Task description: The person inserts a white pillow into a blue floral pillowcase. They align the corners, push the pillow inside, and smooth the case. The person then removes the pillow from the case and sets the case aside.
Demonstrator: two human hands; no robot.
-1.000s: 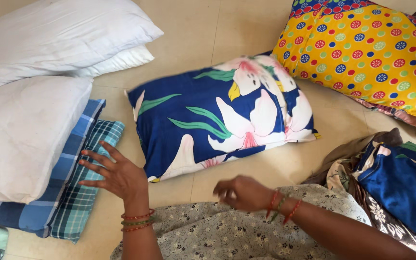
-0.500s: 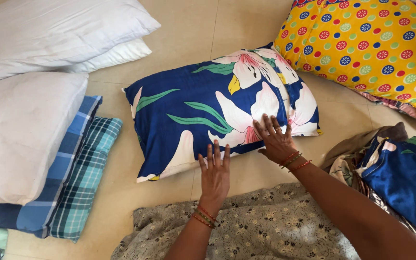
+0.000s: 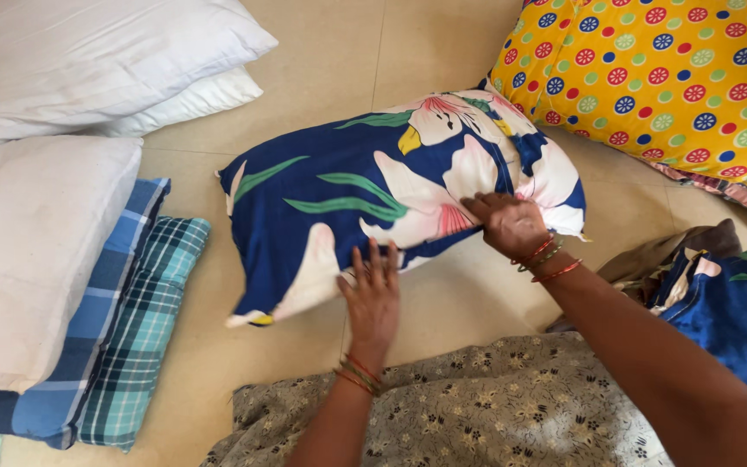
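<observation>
A pillow in a dark blue cover with white lilies and green leaves lies on the tiled floor, its near edge raised. My left hand is under that near edge with the fingers spread against the cover. My right hand grips the near edge further right, fingers curled into the fabric. Both wrists wear thin red and gold bangles.
White pillows and another white pillow lie at the left, over blue and teal checked cloths. A yellow pillow with coloured circles is at the upper right. Blue clothes lie at the right; grey flowered fabric covers my lap.
My left hand left the checked cloths and came to the pillow. Both hands took its near edge and lifted it, and the pillow has tilted and shifted.
</observation>
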